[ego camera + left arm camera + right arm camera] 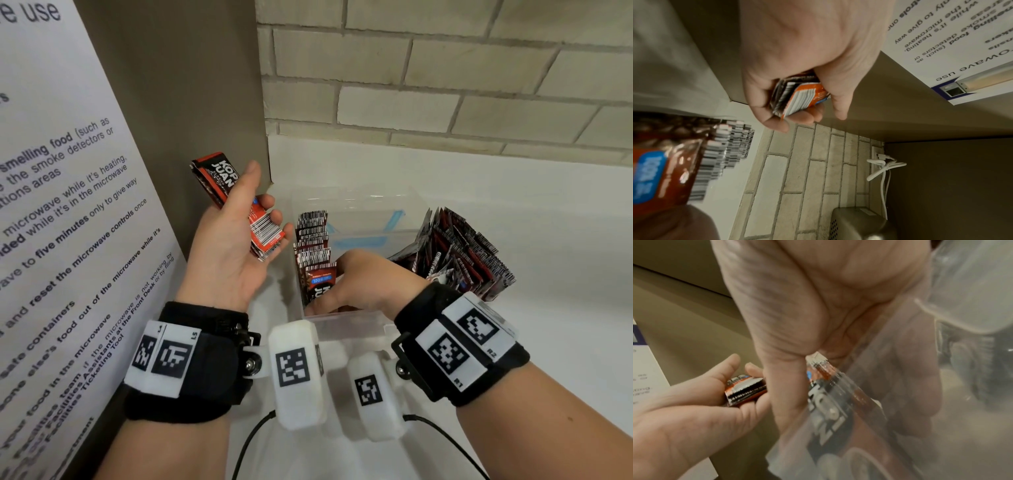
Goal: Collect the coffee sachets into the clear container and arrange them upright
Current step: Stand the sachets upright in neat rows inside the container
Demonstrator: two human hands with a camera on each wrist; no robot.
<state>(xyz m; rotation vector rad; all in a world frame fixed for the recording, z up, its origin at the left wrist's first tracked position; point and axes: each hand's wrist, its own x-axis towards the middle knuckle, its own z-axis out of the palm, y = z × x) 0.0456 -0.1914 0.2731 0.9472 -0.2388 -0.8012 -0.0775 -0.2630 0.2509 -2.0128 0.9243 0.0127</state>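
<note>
My left hand point(263, 200) is raised left of the clear container point(373, 205) and grips a stack of red-and-black coffee sachets point(236, 205); the left wrist view shows the stack's point(799, 97) barcode ends between thumb and fingers. My right hand point(329, 298) reaches into the container's near end and pinches one sachet point(320, 282), which stands upright. Behind it a row of sachets point(311, 236) stands along the left wall. In the right wrist view the pinched sachet point(830, 404) shows through the hazy plastic wall point(966, 313).
A loose pile of sachets point(455, 253) leans on the white counter point(513, 192) right of the container. A brown cabinet side with a printed microwave notice point(68, 205) stands close on the left. A brick wall point(445, 85) runs behind. A white cable point(884, 167) hangs in the corner.
</note>
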